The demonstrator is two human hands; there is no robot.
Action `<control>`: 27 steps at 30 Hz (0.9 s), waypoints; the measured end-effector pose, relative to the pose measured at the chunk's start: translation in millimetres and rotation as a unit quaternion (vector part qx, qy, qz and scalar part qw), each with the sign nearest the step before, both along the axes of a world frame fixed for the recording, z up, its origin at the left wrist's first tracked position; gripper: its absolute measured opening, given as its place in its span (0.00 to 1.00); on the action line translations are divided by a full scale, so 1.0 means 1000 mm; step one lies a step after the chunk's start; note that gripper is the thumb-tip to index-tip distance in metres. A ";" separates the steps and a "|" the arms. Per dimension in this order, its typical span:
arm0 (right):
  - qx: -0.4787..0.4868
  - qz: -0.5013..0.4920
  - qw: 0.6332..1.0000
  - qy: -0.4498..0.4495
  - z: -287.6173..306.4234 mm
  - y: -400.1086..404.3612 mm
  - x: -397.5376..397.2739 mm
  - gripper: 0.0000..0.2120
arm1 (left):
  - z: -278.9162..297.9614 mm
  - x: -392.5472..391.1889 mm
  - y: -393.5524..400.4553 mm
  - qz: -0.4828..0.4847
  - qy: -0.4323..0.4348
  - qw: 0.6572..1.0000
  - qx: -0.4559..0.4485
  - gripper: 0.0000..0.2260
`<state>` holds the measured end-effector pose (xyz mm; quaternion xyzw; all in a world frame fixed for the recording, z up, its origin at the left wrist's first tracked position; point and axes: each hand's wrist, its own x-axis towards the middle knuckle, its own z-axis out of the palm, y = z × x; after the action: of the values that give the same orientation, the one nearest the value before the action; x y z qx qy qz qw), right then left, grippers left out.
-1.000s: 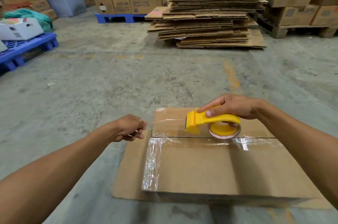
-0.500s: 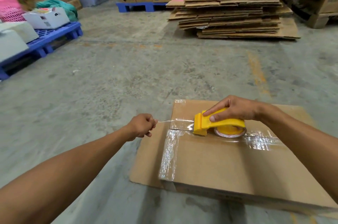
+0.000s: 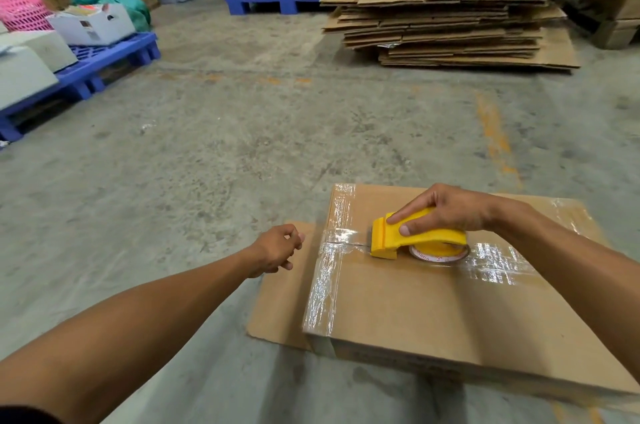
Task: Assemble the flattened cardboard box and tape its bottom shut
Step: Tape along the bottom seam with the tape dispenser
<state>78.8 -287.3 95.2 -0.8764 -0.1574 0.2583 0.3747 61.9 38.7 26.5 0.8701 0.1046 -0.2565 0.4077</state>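
A brown cardboard box (image 3: 433, 313) lies on the concrete floor at the lower right, its taped side facing up. Shiny clear tape runs along its middle seam and down its left edge. My right hand (image 3: 450, 209) grips a yellow tape dispenser (image 3: 415, 238) that rests on the seam near the box's left end, with the tape roll under my palm. My left hand (image 3: 277, 247) hovers just off the box's left edge with curled fingers, pinching the tape end; the strand itself is barely visible. A flat cardboard sheet (image 3: 280, 306) sticks out from under the box at the left.
A tall stack of flattened cardboard (image 3: 450, 4) lies at the back right. A blue pallet (image 3: 104, 60) with white boxes and a pink basket (image 3: 20, 4) is at the left. More cartons stand on a blue pallet (image 3: 270, 3) at the back. Bare concrete lies between.
My left hand has come in close to the box's left edge, so the stretched tape strand has shortened. The dispenser now sits lower on the seam. My view has shifted left and down.
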 end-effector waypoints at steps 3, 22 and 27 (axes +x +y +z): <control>-0.007 0.006 1.000 -0.004 -0.002 0.003 0.000 0.14 | -0.008 -0.006 -0.002 -0.002 0.034 0.999 0.008 0.10; -0.016 0.008 1.000 -0.010 -0.002 0.003 0.001 0.14 | -0.012 -0.045 -0.052 -0.178 -0.331 0.917 0.132 0.32; -0.016 0.004 1.000 -0.006 -0.001 0.003 0.001 0.15 | -0.039 -0.038 -0.070 -0.208 -0.233 0.936 0.163 0.36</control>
<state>79.6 -283.8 93.7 -0.8833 -0.1591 0.2569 0.3584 23.7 -31.0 -12.7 0.9623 -0.1361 -0.1049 0.2108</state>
